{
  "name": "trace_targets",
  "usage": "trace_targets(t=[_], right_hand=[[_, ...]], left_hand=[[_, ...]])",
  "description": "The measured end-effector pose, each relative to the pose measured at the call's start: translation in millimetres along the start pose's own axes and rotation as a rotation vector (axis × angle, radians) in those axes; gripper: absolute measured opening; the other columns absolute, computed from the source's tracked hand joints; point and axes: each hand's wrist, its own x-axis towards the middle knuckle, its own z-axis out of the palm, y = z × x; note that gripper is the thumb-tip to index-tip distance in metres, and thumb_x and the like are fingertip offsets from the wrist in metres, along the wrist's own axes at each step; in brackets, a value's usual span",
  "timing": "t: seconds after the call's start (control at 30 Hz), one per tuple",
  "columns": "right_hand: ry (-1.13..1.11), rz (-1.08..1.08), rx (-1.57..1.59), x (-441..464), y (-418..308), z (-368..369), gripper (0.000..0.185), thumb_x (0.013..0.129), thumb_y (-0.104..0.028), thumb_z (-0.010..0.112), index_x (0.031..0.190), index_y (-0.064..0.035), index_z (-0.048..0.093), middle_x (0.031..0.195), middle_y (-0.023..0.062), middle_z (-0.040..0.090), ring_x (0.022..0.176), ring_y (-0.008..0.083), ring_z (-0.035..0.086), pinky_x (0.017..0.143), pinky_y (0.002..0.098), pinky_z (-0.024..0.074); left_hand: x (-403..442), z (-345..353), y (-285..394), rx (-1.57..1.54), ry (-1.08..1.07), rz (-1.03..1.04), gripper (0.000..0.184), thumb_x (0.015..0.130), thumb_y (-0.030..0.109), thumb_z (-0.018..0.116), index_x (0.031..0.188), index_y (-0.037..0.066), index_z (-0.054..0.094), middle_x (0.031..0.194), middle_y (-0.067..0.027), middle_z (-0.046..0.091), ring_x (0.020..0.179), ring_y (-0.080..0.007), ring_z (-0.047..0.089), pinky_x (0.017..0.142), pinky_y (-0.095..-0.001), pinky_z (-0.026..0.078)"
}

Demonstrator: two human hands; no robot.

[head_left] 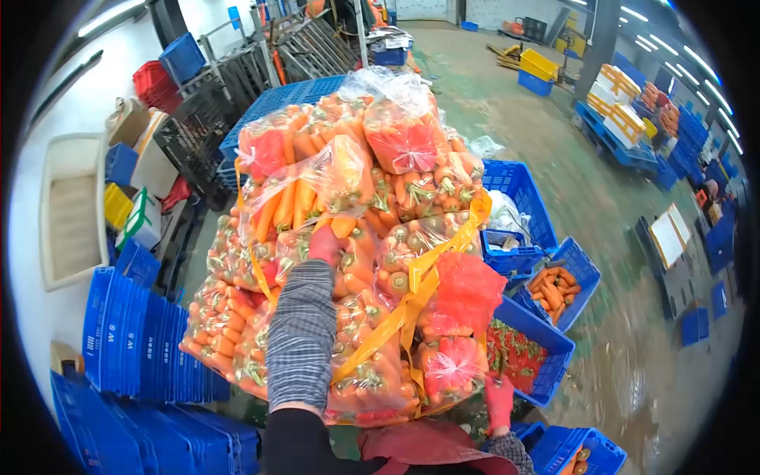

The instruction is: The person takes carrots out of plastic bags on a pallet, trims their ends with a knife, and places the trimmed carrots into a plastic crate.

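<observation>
My left hand (pixel 324 244), in a pink glove, reaches into the middle of a large pile of bagged carrots. Its fingers are closed at a carrot (pixel 343 227), just below an open clear bag (pixel 286 198) with loose carrots showing at its mouth. My right hand (pixel 499 402), also gloved in pink, is low at the pile's right side, beside a blue crate (pixel 559 372) holding red mesh and green tops. Its fingers are curled, and a thin dark thing seems to rise from them; I cannot make out what it is. A sealed carrot bag (pixel 450 368) is nearest to it.
Yellow straps (pixel 388 321) cross the pile, and a red mesh bag (pixel 467 289) lies on its right. A blue crate of loose carrots (pixel 582 273) stands to the right. Stacked blue crates (pixel 131 340) crowd the left. Wet floor (pixel 625 356) stretches right.
</observation>
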Motion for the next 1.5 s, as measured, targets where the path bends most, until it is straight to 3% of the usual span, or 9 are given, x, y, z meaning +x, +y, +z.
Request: trace_targets(t=[0.2,0.4,0.7,0.8,0.87,1.07,1.23,1.4,1.5], right_hand=[[-0.026,-0.257,-0.184,-10,-154,35,0.023,0.089,-0.022,0.07,0.107,-0.0066,0.072,0.097,0.0199,0.072,0.091,0.0323,0.071,0.081,0.0372,0.0536],[0.047,-0.561,-0.167,2,-215,1,0.025,0.086,-0.012,0.069,0.11,-0.0176,0.071,0.094,0.016,0.071,0.082,0.0347,0.07,0.069,0.0386,0.0559],[0.309,-0.401,-0.382,-11,-54,-139,0.024,0.089,-0.016,0.065,0.112,-0.0165,0.07,0.091,0.0142,0.071,0.084,0.0355,0.069,0.067,0.0404,0.0551],[0.155,0.265,-0.482,-17,130,-180,0.017,0.089,-0.018,0.063,0.104,-0.0136,0.069,0.089,0.014,0.071,0.082,0.038,0.067,0.069,0.046,0.0546],[0.397,0.209,-0.421,-61,162,-189,0.019,0.09,-0.026,0.061,0.095,-0.0081,0.066,0.085,0.0146,0.071,0.077,0.0363,0.068,0.069,0.0474,0.0543],[0.26,0.414,-0.141,-107,193,-158,0.018,0.091,-0.026,0.063,0.094,-0.0081,0.066,0.077,0.01,0.066,0.067,0.0284,0.064,0.06,0.0421,0.0505],[0.156,0.491,0.011,-121,217,-161,0.018,0.091,-0.026,0.065,0.094,-0.0081,0.065,0.07,0.0061,0.061,0.059,0.0218,0.06,0.052,0.0376,0.0473],[0.091,0.499,0.281,-67,200,-152,0.018,0.091,-0.026,0.067,0.093,-0.0081,0.065,0.062,0.0023,0.057,0.051,0.0152,0.056,0.044,0.0332,0.044],[0.107,0.427,0.385,-37,145,-111,0.022,0.093,-0.024,0.065,0.1,-0.0032,0.062,0.059,0.0021,0.051,0.04,0.0111,0.045,0.036,0.0275,0.0367]], left_hand=[[-90,-58,64,-1.176,-0.412,-0.284,0.05,0.085,0.027,0.075,0.122,-0.004,0.062,0.106,-0.0081,0.069,0.091,-0.0151,0.066,0.079,-0.031,0.054],[-211,-81,203,-1.343,-0.827,-0.376,0.066,0.084,0.02,0.076,0.139,0.0,0.045,0.118,-0.0088,0.063,0.105,-0.0168,0.063,0.091,-0.0318,0.051],[-291,-29,361,-1.062,-0.944,0.158,0.071,0.075,0.02,0.085,0.135,-0.001,0.053,0.125,-0.012,0.062,0.116,-0.0196,0.06,0.1,-0.0338,0.047],[-295,-43,446,-1.021,-1.168,0.418,0.072,0.075,0.021,0.085,0.136,-0.001,0.052,0.127,-0.0123,0.062,0.119,-0.0206,0.059,0.102,-0.0355,0.046],[-327,-25,505,-1.1,-1.233,0.387,0.072,0.075,0.021,0.085,0.136,0.0,0.052,0.128,-0.0123,0.062,0.119,-0.0212,0.059,0.101,-0.036,0.047],[-497,76,688,-0.789,-2.159,0.31,0.052,0.084,0.03,0.074,0.125,0.001,0.059,0.115,-0.0145,0.066,0.103,-0.0222,0.063,0.086,-0.0412,0.054],[-561,128,671,-1.116,-1.707,0.933,0.028,0.092,0.021,0.063,0.114,0.003,0.06,0.114,-0.0131,0.06,0.098,-0.0232,0.058,0.09,-0.0381,0.051],[-395,108,540,-1.321,-1.304,0.111,0.06,0.089,0.019,0.072,0.142,0.005,0.048,0.123,-0.0104,0.062,0.115,-0.0229,0.059,0.099,-0.0384,0.048],[-284,112,386,-1.104,-0.179,0.027,0.041,0.09,0.013,0.066,0.129,0.004,0.057,0.113,-0.008,0.063,0.105,-0.0185,0.06,0.092,-0.0336,0.049]])
